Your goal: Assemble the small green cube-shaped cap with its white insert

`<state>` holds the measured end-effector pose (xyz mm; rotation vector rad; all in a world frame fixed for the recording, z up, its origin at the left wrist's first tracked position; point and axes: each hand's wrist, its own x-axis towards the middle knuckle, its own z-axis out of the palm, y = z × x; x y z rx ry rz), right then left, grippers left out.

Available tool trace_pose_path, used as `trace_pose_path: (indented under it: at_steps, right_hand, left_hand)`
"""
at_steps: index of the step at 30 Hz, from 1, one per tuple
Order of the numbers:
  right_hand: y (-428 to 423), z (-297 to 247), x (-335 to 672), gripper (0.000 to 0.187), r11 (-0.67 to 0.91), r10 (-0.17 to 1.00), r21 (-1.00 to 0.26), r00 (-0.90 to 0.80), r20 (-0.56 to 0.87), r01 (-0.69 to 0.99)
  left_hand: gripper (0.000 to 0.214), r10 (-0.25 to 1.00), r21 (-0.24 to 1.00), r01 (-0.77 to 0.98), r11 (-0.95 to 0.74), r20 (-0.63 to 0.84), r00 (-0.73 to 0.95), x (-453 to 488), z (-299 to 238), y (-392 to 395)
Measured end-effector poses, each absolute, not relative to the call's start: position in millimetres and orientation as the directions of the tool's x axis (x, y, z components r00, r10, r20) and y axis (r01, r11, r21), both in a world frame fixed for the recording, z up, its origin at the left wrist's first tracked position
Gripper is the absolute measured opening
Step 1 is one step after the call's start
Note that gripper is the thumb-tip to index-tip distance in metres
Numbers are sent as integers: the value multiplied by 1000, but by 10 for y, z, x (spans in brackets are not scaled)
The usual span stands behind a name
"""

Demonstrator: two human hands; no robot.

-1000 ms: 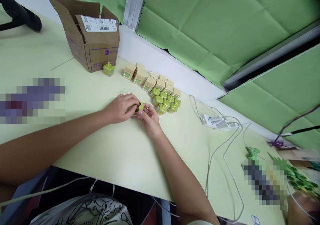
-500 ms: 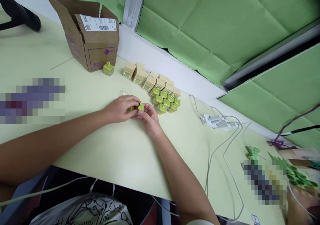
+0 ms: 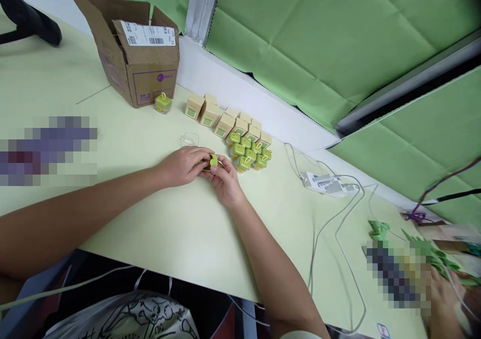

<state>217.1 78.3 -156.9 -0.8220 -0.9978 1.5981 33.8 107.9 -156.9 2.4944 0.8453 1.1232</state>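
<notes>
- L hand [image 3: 184,164] is curling over a small green piece [image 3: 213,162], fingers closed on it from the L side. R hand [image 3: 224,181] is pinching the same piece w/ thumb + fingertips from the R. Both narrow, both gripping.
- Green piece is sitting between the two hands, low over the table [image 3: 188,228]. It's partly hidden by L fingers, so can't tell if it's touching the top.
- Handling, imo: the piece is tiny, so short fingertip pinches w/ wrists resting on the table are looking like the steady way. Gentle pressure, no forcing, since a slip could be knocking it into the jars.
- Green-lidded jars [image 3: 248,153] are standing packed just beyond the R hand, w/ tan boxes [image 3: 225,121] in a row behind them.
- Clear plastic bit [image 3: 189,139] is lying just beyond the L hand. Lone jar [image 3: 163,103] + open carton [image 3: 139,58] are sitting farther beyond it.
- Power strip [image 3: 325,183] w/ cables is lying well to the R of the R hand.
- Another person's hand [image 3: 447,299] is showing far to the R.
</notes>
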Motion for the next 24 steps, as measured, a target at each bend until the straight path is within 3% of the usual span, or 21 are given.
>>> trace_pose_path:
  at_steps: [4,9,16,24]
  right_hand:
    - [791,-1575,2179,32,-128,974,-899,-224,-34,-419]
    - [835,-1597,2222,29,-159,980,-864,-184,-78,-478]
    - [842,-1565,2218,45,-139,989,-859,-113,-95,-492]
    - [829,-1611,2172,37,-82,996,-895,-13,-85,-438]
  left_hand:
    - [25,637,481,419,-770,556,533,340,-1571,1071]
    - [31,633,465,432,-773,615,470,335,-1532,1065]
    - [31,692,475,512,-716,576,434,309,-1468,1050]
    - [24,663,390,557,-734,588,462,305,-1492,1052]
